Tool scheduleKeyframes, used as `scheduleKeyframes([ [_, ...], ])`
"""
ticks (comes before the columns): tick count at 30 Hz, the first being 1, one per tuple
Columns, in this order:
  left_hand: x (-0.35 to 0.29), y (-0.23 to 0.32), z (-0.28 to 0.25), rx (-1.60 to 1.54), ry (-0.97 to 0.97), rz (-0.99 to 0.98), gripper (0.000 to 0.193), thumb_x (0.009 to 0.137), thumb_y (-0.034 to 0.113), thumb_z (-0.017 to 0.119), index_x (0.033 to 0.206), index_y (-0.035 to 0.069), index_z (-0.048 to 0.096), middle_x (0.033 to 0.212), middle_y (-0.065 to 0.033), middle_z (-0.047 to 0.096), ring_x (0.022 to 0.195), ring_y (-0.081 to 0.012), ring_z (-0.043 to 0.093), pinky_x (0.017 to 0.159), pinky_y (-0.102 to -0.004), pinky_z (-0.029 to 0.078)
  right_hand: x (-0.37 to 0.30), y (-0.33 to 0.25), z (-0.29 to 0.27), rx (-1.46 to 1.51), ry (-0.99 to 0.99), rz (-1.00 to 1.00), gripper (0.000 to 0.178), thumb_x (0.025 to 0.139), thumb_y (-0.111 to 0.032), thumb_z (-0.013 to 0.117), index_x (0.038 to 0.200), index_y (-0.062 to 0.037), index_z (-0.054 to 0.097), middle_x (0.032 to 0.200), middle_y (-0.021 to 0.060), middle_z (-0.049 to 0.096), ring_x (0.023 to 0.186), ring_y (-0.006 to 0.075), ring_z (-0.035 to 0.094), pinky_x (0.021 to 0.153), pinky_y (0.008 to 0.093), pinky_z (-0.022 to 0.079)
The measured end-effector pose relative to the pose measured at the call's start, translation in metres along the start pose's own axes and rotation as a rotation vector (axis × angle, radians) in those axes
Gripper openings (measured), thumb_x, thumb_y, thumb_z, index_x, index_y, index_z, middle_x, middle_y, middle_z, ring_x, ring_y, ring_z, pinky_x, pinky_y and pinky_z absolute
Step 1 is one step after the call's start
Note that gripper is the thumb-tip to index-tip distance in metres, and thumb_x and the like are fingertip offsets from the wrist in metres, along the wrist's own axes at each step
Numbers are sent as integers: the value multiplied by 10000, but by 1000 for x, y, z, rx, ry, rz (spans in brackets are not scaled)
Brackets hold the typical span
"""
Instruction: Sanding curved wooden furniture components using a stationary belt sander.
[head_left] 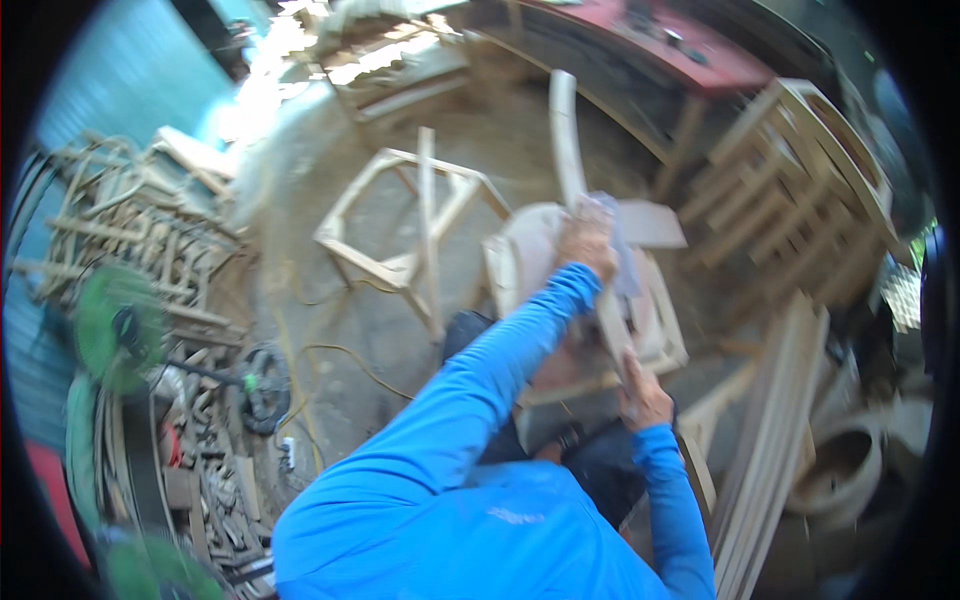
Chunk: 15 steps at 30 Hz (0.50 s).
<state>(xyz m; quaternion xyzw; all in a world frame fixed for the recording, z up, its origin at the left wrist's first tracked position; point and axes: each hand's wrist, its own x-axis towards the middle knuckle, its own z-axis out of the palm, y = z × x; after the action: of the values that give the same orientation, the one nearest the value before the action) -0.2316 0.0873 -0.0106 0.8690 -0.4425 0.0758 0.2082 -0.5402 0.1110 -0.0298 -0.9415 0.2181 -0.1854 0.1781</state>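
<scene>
A long, slightly curved wooden slat (565,135) slants across in front of me, its far end raised beyond my hands. My left hand (588,240) is closed round the slat's middle with a pale lilac sheet (627,255) under the fingers. Whether that sheet is paper or cloth I cannot tell. Nearer to me, my right hand (645,397) grips the slat's lower end. Beneath both hands stands a wooden chair seat frame (660,345), partly covered by the slat and my left forearm. A flat pale board (650,224) lies at its far side.
An unfinished wooden frame on legs (375,265) stands on the floor to the left. Stacked frames (790,180) and long planks (775,440) fill the right side. Green fans (120,325), wood scraps (205,440) and a yellow cord (350,350) are at left. A red-topped table (690,55) stands behind.
</scene>
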Motion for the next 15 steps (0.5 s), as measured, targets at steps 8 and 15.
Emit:
scheduleKeyframes([
  [8,20,-13,0,-75,130,-158,729,856,214,560,1545,20,422,1657,-268,249,1581,-446,80,1278,-560,121,26,5,-4,-48,-69,-3,904,849,-175,764,1617,-337,317,921,190,597,751,422,658,632,533,539],
  [15,-59,42,-6,-93,-79,-92,765,816,197,605,1544,37,433,1688,-219,214,1584,-444,37,1276,-582,26,-57,-10,-29,18,-148,105,896,847,-146,762,1612,-334,336,889,180,566,746,425,639,626,531,527],
])
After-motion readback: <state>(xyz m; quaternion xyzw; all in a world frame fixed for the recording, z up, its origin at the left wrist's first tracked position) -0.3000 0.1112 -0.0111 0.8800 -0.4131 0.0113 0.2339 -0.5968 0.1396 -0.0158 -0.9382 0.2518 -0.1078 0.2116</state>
